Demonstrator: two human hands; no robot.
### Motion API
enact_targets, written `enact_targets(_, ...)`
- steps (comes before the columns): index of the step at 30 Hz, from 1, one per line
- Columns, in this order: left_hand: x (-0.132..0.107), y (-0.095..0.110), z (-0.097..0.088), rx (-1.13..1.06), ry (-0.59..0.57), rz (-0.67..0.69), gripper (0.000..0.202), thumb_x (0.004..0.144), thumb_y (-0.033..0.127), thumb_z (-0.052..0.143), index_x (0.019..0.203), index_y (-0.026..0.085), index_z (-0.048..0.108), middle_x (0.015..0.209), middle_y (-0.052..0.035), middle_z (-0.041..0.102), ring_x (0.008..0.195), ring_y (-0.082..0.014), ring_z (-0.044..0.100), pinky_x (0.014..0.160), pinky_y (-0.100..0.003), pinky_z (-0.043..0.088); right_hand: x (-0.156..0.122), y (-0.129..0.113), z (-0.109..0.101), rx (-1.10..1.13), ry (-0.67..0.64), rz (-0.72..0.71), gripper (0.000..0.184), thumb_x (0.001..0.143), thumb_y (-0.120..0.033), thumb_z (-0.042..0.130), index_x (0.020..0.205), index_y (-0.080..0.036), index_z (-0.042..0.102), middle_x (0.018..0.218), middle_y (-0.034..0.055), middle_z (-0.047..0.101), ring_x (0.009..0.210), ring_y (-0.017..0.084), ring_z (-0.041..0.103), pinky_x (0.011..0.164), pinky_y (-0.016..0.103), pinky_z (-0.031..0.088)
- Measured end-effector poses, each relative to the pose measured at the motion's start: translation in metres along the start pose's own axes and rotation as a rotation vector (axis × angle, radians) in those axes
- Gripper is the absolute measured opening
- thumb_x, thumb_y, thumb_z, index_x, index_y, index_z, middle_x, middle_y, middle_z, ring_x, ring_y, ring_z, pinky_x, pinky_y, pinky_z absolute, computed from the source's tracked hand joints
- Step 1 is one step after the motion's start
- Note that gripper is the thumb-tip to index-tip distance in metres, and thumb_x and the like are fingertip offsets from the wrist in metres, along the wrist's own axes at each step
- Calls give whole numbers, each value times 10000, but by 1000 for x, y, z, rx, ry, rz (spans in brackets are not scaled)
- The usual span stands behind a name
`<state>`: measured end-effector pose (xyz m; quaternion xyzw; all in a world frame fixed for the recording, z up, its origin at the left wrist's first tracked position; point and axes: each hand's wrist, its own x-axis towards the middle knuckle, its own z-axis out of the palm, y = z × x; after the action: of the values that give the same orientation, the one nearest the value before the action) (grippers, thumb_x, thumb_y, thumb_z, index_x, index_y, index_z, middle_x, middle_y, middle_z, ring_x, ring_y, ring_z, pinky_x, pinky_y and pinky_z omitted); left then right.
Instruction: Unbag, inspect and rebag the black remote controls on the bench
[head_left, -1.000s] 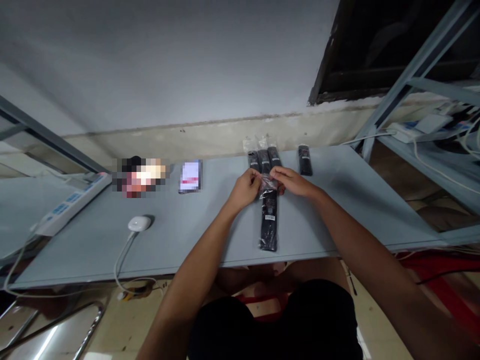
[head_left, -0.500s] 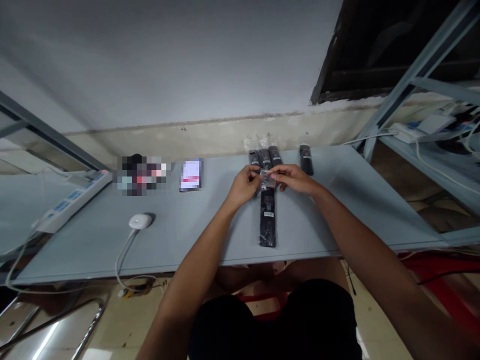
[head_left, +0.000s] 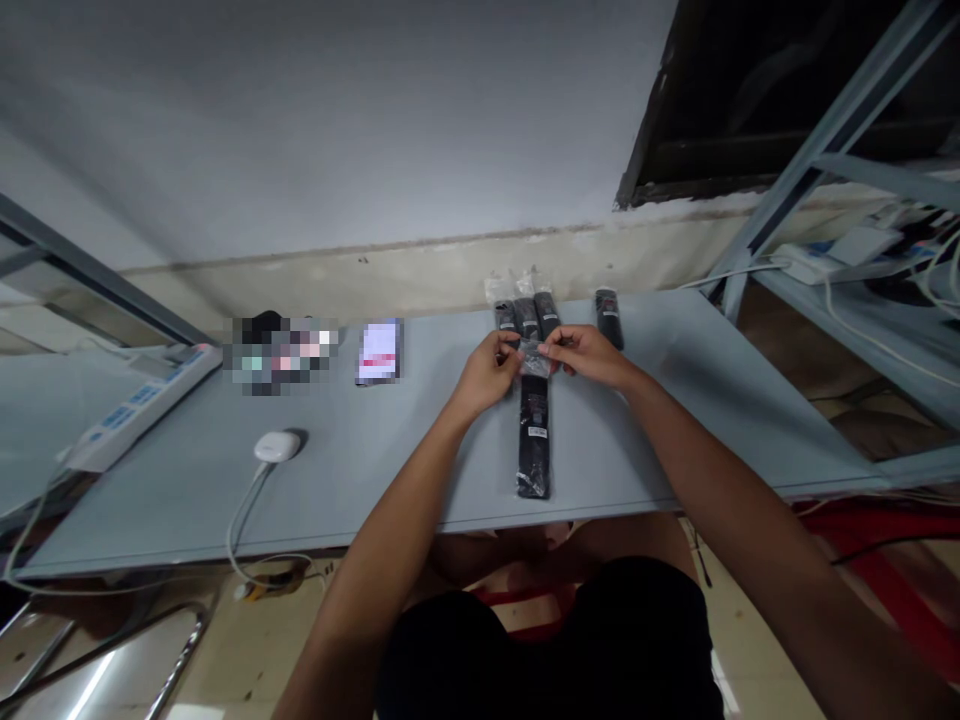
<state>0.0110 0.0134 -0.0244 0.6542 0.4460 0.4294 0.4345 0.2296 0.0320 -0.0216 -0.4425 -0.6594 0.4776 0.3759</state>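
A long black item (head_left: 534,410) with a white label lies lengthwise in front of me inside a clear plastic bag (head_left: 533,360). What kind of item it is, I cannot tell. My left hand (head_left: 487,372) pinches the left side of the bag's far end between thumb and fingers. On the opposite side, my right hand (head_left: 581,354) pinches the same end of the plastic. Just beyond my hands lie several similar bagged black items (head_left: 527,312) side by side, partly covered by my fingers. Another black item (head_left: 609,318) rests apart to the right.
A power strip (head_left: 142,410) runs along the left of the grey table (head_left: 375,480). A white earbud case (head_left: 277,446) on a cable, a blurred phone-like rectangle (head_left: 379,350) and a blurred pile (head_left: 281,355) lie on the left. Metal frames flank both sides; a wall stands behind.
Both hands stay at the bag's far end, with only slight finger movement. The plastic between them looks a little more spread out. The whole view has shifted slightly.
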Motion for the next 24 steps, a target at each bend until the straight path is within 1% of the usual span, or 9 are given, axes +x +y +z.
enact_targets(3, -1, 2, 0, -28, -15, -22, 253, 943, 166, 659, 1185, 168, 585, 784, 26, 645, 671, -135, 638, 715, -284, 494, 3, 4, 0, 47, 32, -5, 482, 749, -627, 859, 800, -186, 671, 655, 10, 670, 537, 111, 529, 500, 242, 398)
enact_targets(8, 0, 1, 0, -35, 46, -3, 296, 882, 149, 721, 1159, 162, 616, 779, 22, 645, 716, -133, 634, 756, -276, 503, 9, 9, 0, 204, 106, -76, 462, 707, -466, 922, 1032, -205, 722, 828, 7, 718, 693, 133, 647, 588, 240, 471)
enact_targets(10, 1, 0, -1, -58, 76, -30, 292, 875, 154, 733, 1146, 160, 623, 770, 25, 632, 716, -129, 626, 754, -269, 510, 10, 8, -1, 255, 143, -53, 464, 722, -432, 919, 1082, -211, 725, 859, 7, 722, 707, 128, 650, 580, 230, 466)
enact_targets(12, 2, 0, -1, -112, 99, -81, 284, 883, 162, 730, 1146, 161, 621, 790, 26, 619, 708, -125, 633, 750, -273, 529, 10, 7, -2, 307, 151, 15, 439, 747, -403, 915, 1099, -210, 738, 860, 10, 726, 706, 123, 651, 557, 213, 458)
enact_targets(15, 2, 3, -2, -192, 120, -117, 286, 910, 174, 710, 1177, 167, 611, 850, 21, 613, 715, -124, 664, 740, -279, 556, 6, 4, -2, 392, 56, 150, 341, 784, -360, 914, 1045, -196, 767, 884, 33, 761, 739, 126, 693, 597, 202, 525)
enact_targets(18, 1, 8, -3, -217, 132, -97, 292, 918, 178, 710, 1190, 167, 606, 849, 17, 612, 714, -126, 669, 704, -265, 552, 1, 3, -1, 424, -160, 253, 261, 824, -365, 901, 960, -168, 796, 918, 68, 798, 774, 136, 735, 701, 228, 612)
enact_targets(20, 0, 10, -4, -220, 132, -97, 303, 907, 195, 737, 1180, 160, 611, 830, 13, 619, 719, -132, 664, 695, -264, 550, -2, 3, -1, 413, -263, 289, 258, 835, -373, 899, 945, -156, 815, 916, 83, 812, 770, 141, 750, 713, 236, 633)
enact_targets(22, -1, 12, -5, -233, 128, -113, 346, 891, 250, 782, 1181, 152, 621, 819, 6, 634, 730, -135, 655, 711, -270, 552, -3, 3, -1, 402, -280, 295, 257, 841, -367, 900, 957, -150, 826, 912, 91, 820, 751, 141, 756, 689, 231, 639)
enact_targets(24, -1, 13, -6, -261, 110, -150, 407, 868, 318, 826, 1183, 143, 636, 814, 0, 645, 737, -134, 642, 727, -275, 550, -3, 4, -2, 394, -250, 294, 255, 852, -366, 895, 960, -145, 830, 881, 94, 819, 716, 138, 753, 653, 220, 638)
